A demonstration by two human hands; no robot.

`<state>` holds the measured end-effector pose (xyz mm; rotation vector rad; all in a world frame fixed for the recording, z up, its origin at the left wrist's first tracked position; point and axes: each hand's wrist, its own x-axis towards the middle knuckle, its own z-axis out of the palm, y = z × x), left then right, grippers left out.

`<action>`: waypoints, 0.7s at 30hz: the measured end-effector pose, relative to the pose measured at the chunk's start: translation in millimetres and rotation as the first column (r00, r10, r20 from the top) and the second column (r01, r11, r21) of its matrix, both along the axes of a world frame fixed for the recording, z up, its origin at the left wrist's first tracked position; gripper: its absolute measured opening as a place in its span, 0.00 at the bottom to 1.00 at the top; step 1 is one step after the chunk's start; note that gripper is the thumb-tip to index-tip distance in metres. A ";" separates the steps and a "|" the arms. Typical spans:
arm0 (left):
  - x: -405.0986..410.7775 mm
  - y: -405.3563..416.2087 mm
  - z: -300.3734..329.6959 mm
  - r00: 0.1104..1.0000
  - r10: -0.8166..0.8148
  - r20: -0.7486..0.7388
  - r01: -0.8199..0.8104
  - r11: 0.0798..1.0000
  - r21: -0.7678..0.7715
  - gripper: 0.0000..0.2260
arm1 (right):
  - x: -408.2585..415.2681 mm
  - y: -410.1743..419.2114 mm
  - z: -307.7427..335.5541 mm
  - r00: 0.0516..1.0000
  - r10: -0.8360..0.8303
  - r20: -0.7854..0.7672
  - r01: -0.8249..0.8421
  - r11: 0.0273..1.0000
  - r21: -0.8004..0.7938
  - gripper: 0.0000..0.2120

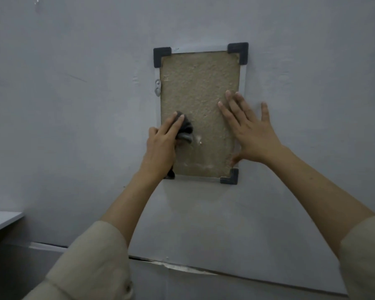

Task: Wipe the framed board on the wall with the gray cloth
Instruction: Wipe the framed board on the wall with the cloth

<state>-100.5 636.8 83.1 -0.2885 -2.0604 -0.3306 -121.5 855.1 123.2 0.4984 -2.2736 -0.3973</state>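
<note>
Left hand (160, 144) presses gray cloth (185, 131) on framed board (195, 87); right hand (252, 131) flat

We see the framed board (198, 92) with a rough, matt, cork-like tan face, a thin pale metal-looking frame and matt dark plastic corner caps (238, 51). The gray cloth (185, 131) looks soft and fuzzy. The wall (74, 105) is matt painted.

Dim, flat bluish light, soft faint shadows, slightly blurred throughout, wide-angle bending at edges
</note>
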 end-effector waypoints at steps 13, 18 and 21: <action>-4.1 -4.2 -12.7 0.999 -0.035 -0.025 0.036 0.999 0.028 0.25 | -1.1 -3.9 -1.0 1.000 -0.019 -0.002 0.019 1.000 -0.012 0.68; -0.9 31.8 -42.3 0.980 -0.166 0.110 0.177 0.980 -0.091 0.30 | -0.2 -6.0 -0.7 1.000 -0.016 0.008 0.016 1.000 -0.021 0.68; -1.6 29.6 -45.1 0.981 -0.144 0.134 0.174 0.953 -0.248 0.30 | -0.3 -4.3 -0.7 1.000 -0.019 -0.001 0.019 1.000 -0.019 0.67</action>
